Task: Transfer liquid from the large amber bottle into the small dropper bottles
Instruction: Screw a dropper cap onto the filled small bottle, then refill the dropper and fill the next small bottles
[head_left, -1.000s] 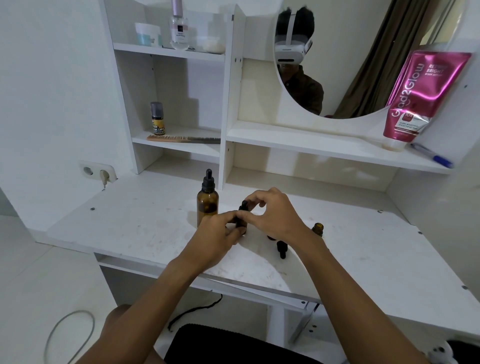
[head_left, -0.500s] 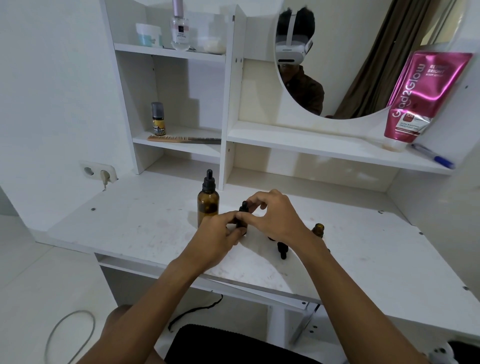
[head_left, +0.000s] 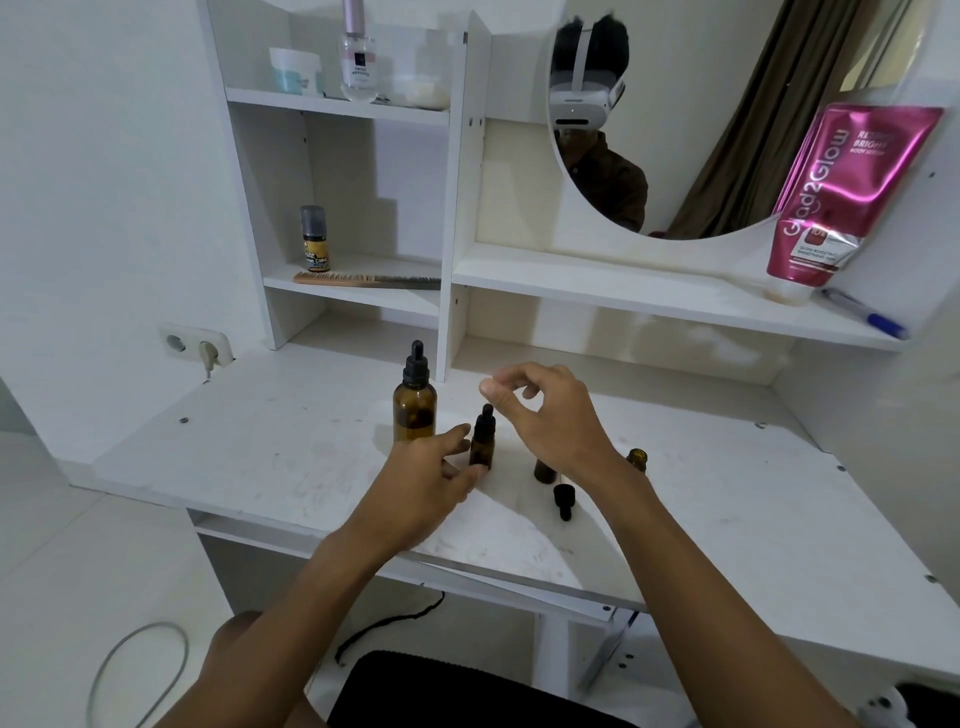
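Note:
The large amber bottle (head_left: 414, 410) stands upright on the white desk (head_left: 260, 457), its black dropper cap on. Just right of it stands a small capped dropper bottle (head_left: 482, 439). My left hand (head_left: 431, 475) rests beside it, fingertips touching or nearly touching its base, fingers spread. My right hand (head_left: 545, 410) hovers above and right of that bottle, fingers loosely curled, holding nothing. Partly behind my right wrist stands a second small bottle (head_left: 544, 470), and a third, uncapped (head_left: 637, 460), stands farther right. A loose black dropper cap (head_left: 563, 500) lies on the desk.
Shelves rise behind the desk with a comb (head_left: 366, 280), a small spray bottle (head_left: 315, 240), jars and a perfume bottle (head_left: 358, 57). A pink tube (head_left: 841, 197) and a pen (head_left: 865, 314) sit on the right shelf under a round mirror (head_left: 675, 130). A wall socket (head_left: 195, 345) is at left.
Both hands were closed around the small capped bottle; now my right hand has lifted off its cap and my left hand has loosened, leaving the bottle standing.

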